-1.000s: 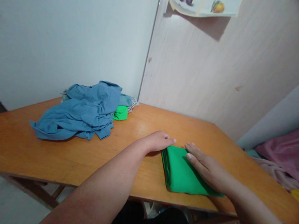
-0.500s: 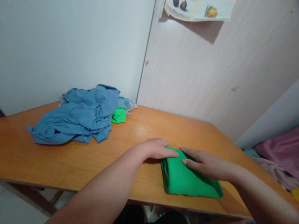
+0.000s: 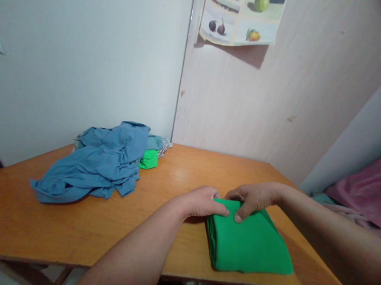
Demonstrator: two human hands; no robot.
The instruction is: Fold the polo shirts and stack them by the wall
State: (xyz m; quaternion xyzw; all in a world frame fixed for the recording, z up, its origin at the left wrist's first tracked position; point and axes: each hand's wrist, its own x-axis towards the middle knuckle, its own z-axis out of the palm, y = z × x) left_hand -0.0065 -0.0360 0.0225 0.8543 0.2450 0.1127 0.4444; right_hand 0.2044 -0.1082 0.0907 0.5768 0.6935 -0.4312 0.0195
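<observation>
A folded green cloth (image 3: 247,243) lies near the front edge of the wooden table (image 3: 86,224). My left hand (image 3: 201,201) grips the cloth's far left corner with its fingers curled. Beside it, my right hand (image 3: 252,198) pinches the far edge, thumb on top of the fabric. Both hands sit close together at the cloth's far side.
A crumpled pile of blue clothes (image 3: 95,162) lies at the table's back left, with a small green garment (image 3: 149,159) and a patterned piece tucked beside it. A fruit poster (image 3: 241,16) hangs on the wood panel wall. Pink bedding (image 3: 365,193) is at the right.
My right hand slid from lying flat on the cloth up to its far edge and curled into a pinch. My left hand closed onto the far corner. The view tilted upward.
</observation>
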